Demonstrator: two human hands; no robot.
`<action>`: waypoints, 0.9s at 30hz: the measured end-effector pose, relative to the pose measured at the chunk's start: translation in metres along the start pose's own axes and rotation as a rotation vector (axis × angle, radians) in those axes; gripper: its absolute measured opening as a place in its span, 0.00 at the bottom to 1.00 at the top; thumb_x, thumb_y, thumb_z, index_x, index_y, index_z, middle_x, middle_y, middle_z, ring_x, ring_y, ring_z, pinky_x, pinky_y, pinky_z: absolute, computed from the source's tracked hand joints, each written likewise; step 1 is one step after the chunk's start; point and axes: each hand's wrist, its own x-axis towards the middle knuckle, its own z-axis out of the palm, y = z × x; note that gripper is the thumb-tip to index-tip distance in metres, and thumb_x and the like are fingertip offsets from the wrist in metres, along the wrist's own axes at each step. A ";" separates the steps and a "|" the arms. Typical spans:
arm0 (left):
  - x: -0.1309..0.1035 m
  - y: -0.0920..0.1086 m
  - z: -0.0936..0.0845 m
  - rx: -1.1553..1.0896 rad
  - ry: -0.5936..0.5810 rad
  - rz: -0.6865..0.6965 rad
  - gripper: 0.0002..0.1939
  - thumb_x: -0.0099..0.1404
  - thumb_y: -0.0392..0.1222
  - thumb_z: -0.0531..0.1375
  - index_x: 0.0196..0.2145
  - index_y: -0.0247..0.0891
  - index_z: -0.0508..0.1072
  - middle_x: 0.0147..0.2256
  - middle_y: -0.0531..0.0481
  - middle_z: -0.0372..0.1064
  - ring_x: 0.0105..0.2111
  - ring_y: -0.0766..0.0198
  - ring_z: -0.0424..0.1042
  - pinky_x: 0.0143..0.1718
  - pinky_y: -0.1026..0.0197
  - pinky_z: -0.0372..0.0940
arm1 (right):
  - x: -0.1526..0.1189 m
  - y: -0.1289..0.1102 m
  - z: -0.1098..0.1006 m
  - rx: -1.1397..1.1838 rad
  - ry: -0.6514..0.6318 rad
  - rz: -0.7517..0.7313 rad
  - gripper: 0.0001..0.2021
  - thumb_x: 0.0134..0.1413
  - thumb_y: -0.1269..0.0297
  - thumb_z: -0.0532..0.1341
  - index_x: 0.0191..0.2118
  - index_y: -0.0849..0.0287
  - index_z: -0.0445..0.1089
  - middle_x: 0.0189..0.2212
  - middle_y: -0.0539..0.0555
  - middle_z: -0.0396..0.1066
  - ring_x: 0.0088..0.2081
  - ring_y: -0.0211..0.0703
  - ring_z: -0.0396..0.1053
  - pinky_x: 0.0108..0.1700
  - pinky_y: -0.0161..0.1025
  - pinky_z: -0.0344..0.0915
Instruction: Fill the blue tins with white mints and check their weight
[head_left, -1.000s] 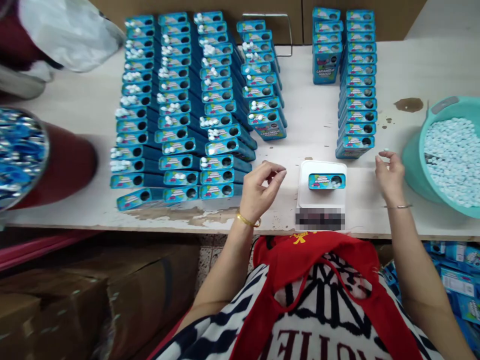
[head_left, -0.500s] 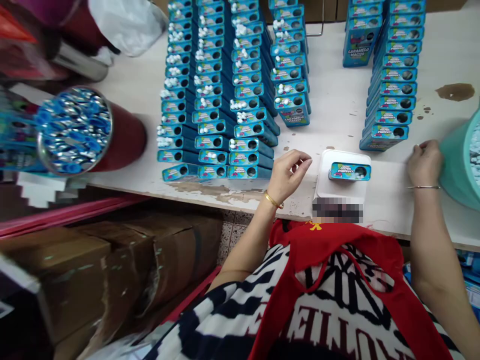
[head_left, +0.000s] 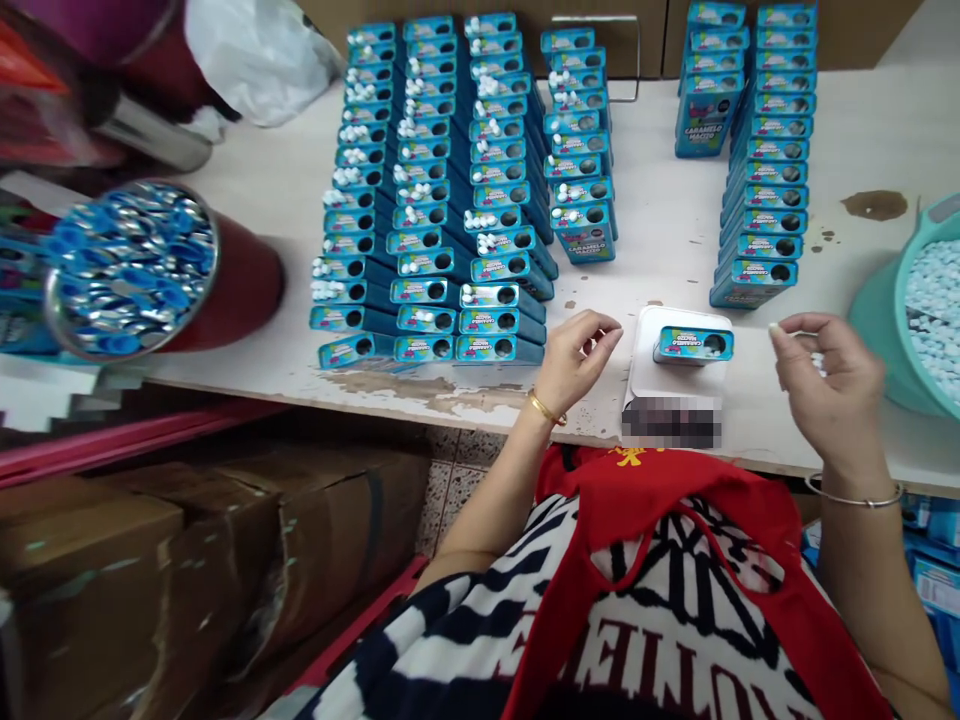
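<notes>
A blue candy tin [head_left: 696, 343] stands upright on a small white scale [head_left: 641, 375], a few white candies showing in the round hole of its top. Left of the scale, my left hand [head_left: 577, 360] is held with its fingers curled and closed, and nothing shows in them. On the other side, my right hand [head_left: 832, 390] is raised above the table, a small white candy [head_left: 774, 328] pinched at its fingertips. More white candies [head_left: 817, 362] show in the curl of its fingers. The scale's display is blurred out.
Rows of blue tins [head_left: 491, 320], many topped with white candies, fill the table's left half. More tins [head_left: 754, 285] stand at the right. A turquoise tub [head_left: 874, 300] of white candies is at far right, a red bucket [head_left: 247, 270] of blue-silver pieces at left.
My right hand has come from beside the turquoise tub leftward toward the scale and now shows white candies in its fingers. My left hand stays almost in place. The view has shifted slightly.
</notes>
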 end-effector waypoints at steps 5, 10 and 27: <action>-0.001 0.008 0.000 -0.028 -0.004 0.017 0.07 0.69 0.39 0.58 0.33 0.37 0.72 0.29 0.52 0.71 0.27 0.71 0.65 0.29 0.66 0.61 | 0.002 -0.015 0.004 -0.150 -0.203 -0.085 0.12 0.60 0.55 0.61 0.46 0.53 0.72 0.29 0.50 0.68 0.29 0.39 0.62 0.31 0.37 0.58; 0.002 0.014 0.000 -0.044 -0.019 0.030 0.06 0.69 0.39 0.58 0.34 0.38 0.72 0.30 0.52 0.71 0.28 0.70 0.66 0.30 0.66 0.62 | -0.002 0.003 -0.001 0.173 -0.081 0.128 0.12 0.57 0.53 0.64 0.43 0.53 0.72 0.20 0.46 0.60 0.22 0.34 0.55 0.23 0.34 0.52; 0.021 0.021 0.027 -0.134 -0.304 0.225 0.24 0.64 0.54 0.63 0.54 0.44 0.68 0.50 0.43 0.72 0.52 0.56 0.71 0.53 0.49 0.67 | -0.062 0.065 0.007 0.953 -0.038 0.821 0.19 0.36 0.63 0.75 0.37 0.61 0.74 0.27 0.48 0.68 0.21 0.24 0.58 0.18 0.21 0.57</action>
